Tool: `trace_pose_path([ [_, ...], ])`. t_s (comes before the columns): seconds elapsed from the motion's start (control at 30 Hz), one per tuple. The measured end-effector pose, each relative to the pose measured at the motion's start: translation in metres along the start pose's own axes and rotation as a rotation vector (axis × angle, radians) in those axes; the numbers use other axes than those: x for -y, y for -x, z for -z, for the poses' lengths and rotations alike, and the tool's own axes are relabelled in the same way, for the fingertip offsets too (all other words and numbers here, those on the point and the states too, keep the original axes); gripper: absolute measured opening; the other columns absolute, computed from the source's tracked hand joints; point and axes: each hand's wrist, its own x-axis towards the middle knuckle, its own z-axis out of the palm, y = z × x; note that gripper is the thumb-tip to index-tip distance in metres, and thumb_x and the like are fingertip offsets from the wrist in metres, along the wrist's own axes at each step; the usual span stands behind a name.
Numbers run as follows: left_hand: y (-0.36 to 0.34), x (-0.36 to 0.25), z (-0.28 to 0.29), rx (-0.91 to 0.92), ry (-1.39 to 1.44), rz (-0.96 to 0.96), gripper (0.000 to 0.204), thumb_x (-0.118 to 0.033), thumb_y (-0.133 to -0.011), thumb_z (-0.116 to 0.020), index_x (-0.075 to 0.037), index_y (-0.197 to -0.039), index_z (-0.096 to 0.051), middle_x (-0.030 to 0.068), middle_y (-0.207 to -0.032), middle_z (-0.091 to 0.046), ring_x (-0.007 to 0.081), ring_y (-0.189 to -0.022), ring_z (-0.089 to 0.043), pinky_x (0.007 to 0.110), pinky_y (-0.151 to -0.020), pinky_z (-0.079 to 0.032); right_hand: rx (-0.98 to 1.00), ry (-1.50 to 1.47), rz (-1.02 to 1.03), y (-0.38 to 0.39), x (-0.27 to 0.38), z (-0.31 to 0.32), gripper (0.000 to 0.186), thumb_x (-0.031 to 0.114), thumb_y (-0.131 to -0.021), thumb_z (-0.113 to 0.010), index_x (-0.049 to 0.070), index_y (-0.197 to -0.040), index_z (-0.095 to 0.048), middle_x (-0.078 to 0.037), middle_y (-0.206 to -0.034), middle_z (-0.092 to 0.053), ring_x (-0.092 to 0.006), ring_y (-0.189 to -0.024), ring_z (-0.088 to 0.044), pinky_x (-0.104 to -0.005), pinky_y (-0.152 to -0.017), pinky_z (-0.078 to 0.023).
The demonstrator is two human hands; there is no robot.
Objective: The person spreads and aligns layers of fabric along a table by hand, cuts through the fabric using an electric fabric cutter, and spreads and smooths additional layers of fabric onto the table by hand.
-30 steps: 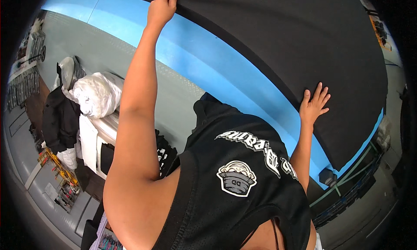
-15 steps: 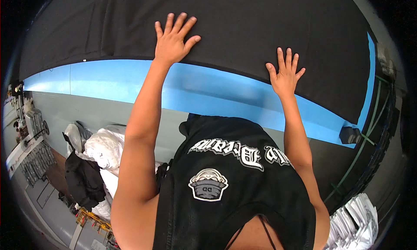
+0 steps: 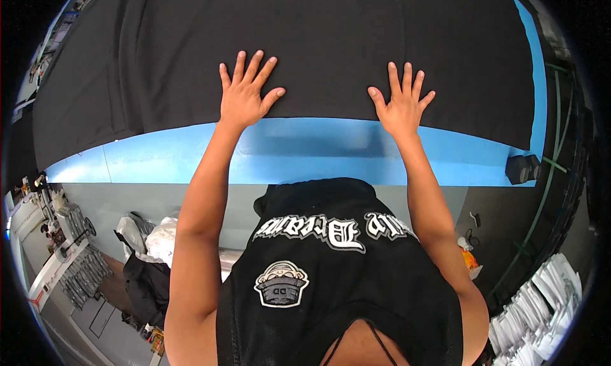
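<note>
A wide sheet of black fabric (image 3: 331,41) lies spread over a bright blue table (image 3: 305,153). My left hand (image 3: 245,99) rests flat on the cloth near its front edge, fingers spread. To the right of it, my right hand (image 3: 400,105) also presses palm-down on the fabric with its fingers apart. Neither hand grips anything. Soft folds run through the cloth on the left side, while the part between my hands looks smooth. A strip of blue tabletop shows along the front edge and down the right side.
A small black block (image 3: 523,169) sits at the table's front right corner. Bundled white papers or sheets (image 3: 538,305) stand low on the right. At the lower left are a black cloth or bag (image 3: 146,286) and white plastic-wrapped items (image 3: 162,240).
The view has turned, levelling the table edge. My right hand has come closer to my left, and both still lie spread on the black fabric.
</note>
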Motion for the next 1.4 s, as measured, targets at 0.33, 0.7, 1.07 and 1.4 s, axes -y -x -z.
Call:
trace_pose_path([
  [0.33,0.018,0.039,0.031,0.284,-0.018,-0.283,0.087,-0.066,-0.07,-0.06,-0.022,-0.141,-0.036,0.005,-0.147,-0.03,0.0271,-0.14,-0.016,0.057,-0.11,-0.003,0.008,0.032,0.009,-0.005,0.009,0.005,0.069,0.062,-0.084,-0.046,0.023,-0.14,-0.037,-0.013,-0.147,-0.028,-0.0388,-0.138,-0.016,-0.0706,-0.1,-0.008],
  [0.7,0.059,0.097,0.06,-0.24,0.496,-0.22,0.059,-0.042,-0.069,-0.072,-0.009,-0.115,-0.057,0.0091,-0.117,-0.057,0.0289,-0.116,-0.048,0.047,-0.1,-0.032,-0.078,-0.283,0.174,-0.031,0.217,0.037,0.065,0.055,-0.088,-0.049,0.019,-0.14,-0.036,-0.014,-0.149,-0.022,-0.0353,-0.139,-0.014,-0.0664,-0.103,-0.01],
  [1.07,0.196,0.451,0.082,-0.162,0.014,0.15,0.02,-0.011,-0.076,-0.067,-0.009,-0.096,-0.067,0.0059,-0.087,-0.057,0.0258,-0.084,-0.053,0.036,-0.075,-0.045,0.002,0.024,-0.005,-0.017,0.319,-0.041,0.065,0.061,-0.089,-0.038,0.025,-0.143,-0.032,-0.01,-0.151,-0.022,-0.0366,-0.139,-0.014,-0.0711,-0.1,-0.008],
  [1.4,0.151,0.375,0.062,-0.436,1.671,0.816,0.018,-0.012,-0.088,-0.061,-0.002,-0.098,-0.049,0.0077,-0.072,-0.06,0.018,-0.062,-0.065,0.027,-0.055,-0.052,0.014,0.043,-0.111,-0.016,0.341,-0.047,0.066,0.062,-0.088,-0.037,0.027,-0.143,-0.031,-0.008,-0.151,-0.021,-0.0338,-0.14,-0.012,-0.0682,-0.102,-0.006],
])
